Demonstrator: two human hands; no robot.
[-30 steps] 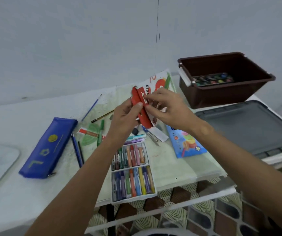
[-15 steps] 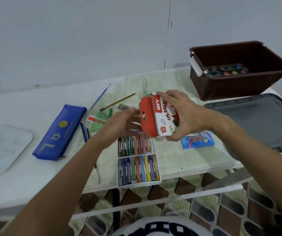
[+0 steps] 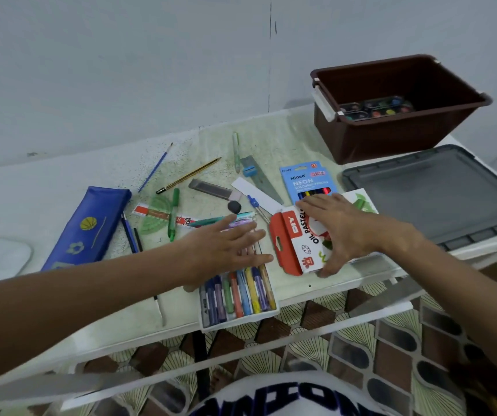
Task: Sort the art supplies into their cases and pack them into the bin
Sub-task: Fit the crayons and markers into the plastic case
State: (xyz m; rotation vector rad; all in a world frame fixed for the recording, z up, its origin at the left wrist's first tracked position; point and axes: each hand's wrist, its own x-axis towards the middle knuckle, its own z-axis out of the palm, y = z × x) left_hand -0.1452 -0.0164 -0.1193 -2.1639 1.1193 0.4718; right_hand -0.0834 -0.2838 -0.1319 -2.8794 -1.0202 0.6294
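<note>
Oil pastel box [image 3: 293, 240] now down on table [image 3: 46, 181], right hand [image 3: 346, 229] gripping it. Left hand [image 3: 226, 250], flat and holding nothing, has moved over pastel tray [image 3: 238, 298] at box's 8 o'clock. Likely next: sleeving tray.

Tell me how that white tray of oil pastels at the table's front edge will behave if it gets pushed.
The pastel tray already overhangs the table edge, so a forward push would probably tip it off. It looks thin and light, likely to flex. Its sticks lie loose and uncovered, so they may roll out.
</note>
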